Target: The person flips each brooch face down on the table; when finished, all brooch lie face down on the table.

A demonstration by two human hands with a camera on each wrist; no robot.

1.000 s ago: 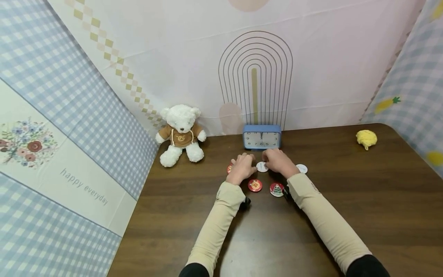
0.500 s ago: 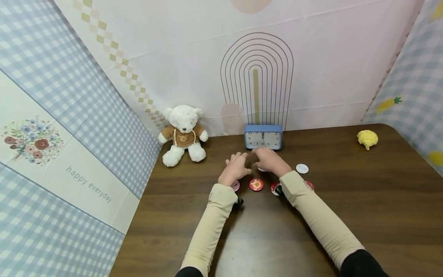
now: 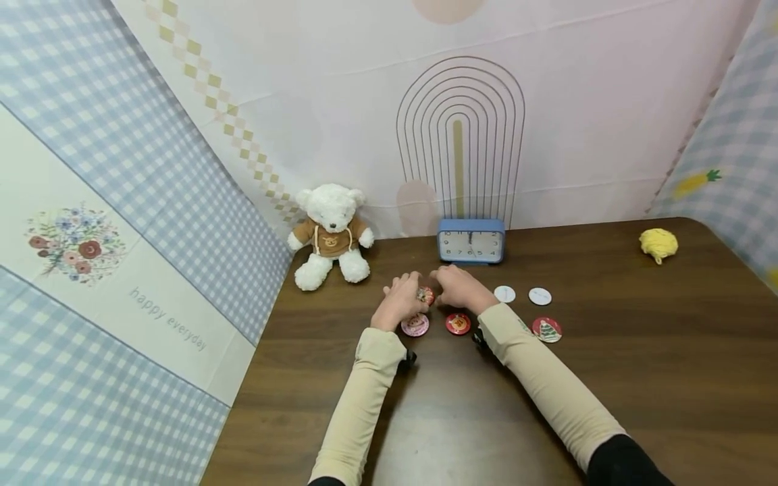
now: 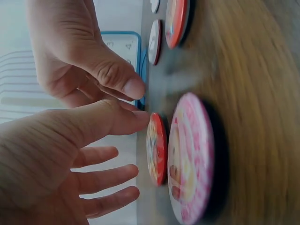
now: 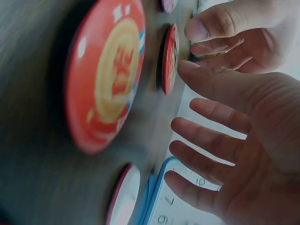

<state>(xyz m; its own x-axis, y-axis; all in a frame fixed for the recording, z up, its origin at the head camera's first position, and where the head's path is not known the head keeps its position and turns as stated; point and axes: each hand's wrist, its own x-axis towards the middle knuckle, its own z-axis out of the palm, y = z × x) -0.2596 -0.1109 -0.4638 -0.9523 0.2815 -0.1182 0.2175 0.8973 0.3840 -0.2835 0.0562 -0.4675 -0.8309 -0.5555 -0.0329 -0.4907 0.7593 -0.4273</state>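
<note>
My left hand [image 3: 398,302] and right hand [image 3: 463,289] face each other over the table, thumbs close together. Between them lies a red picture button badge [image 3: 426,295]; the left thumb tip is right at its edge in the left wrist view, and the right thumb tip is close to it in the right wrist view. The fingers of both hands are loosely spread and grip nothing. Nearer me are a pink badge [image 4: 190,161] and a red badge with a gold centre [image 5: 112,70]. Right of the right hand lie two white-faced badges [image 3: 504,293] and a Christmas-tree badge [image 3: 547,329].
A blue clock [image 3: 471,241] stands just behind the hands, against the wall cloth. To its left sits a white teddy bear [image 3: 333,236] in a brown hoodie. A yellow yarn-like bundle [image 3: 658,244] lies far right on the brown table [image 3: 608,405].
My right hand has moved left, uncovering a white-faced badge. The left hand has drawn slightly left and nearer me, showing the pink badge. The head view has shifted a little.
</note>
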